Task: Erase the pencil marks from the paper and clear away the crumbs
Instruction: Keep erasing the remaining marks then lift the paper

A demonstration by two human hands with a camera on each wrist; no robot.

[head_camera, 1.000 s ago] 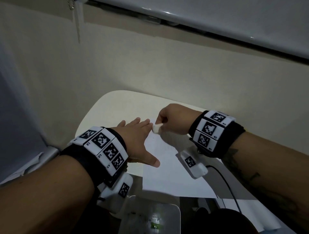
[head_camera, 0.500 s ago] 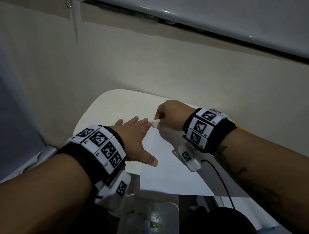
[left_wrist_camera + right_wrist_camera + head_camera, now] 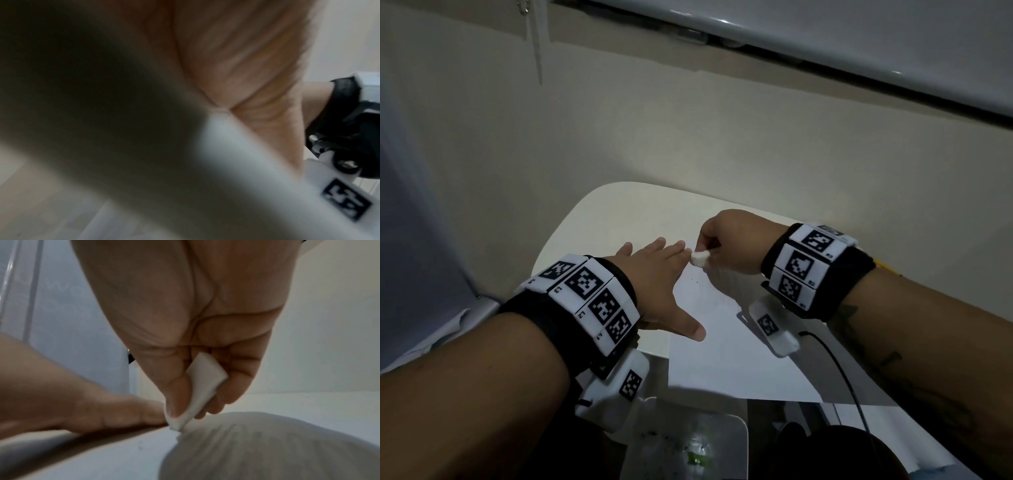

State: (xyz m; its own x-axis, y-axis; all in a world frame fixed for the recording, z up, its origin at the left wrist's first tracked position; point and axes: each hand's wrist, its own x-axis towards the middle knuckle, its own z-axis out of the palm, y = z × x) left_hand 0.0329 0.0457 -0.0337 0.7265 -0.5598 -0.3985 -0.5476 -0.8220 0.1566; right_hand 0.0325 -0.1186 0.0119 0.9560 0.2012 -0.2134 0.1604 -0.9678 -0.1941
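Head view: the right hand (image 3: 729, 240) pinches a white eraser (image 3: 700, 257) between thumb and curled fingers, its tip touching the far left corner of the paper (image 3: 726, 356) on the white table (image 3: 599, 219). The left hand (image 3: 654, 281) lies flat, fingers straight and spread, pressing the sheet's left edge just beside the eraser. A few dark crumbs (image 3: 694, 281) lie near the eraser.

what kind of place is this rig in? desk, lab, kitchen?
Probably a small desk or side table in a plain room, not a kitchen. A rounded white tabletop stands against a bare cream wall, with a sheet of paper being rubbed with an eraser, and a window frame above.
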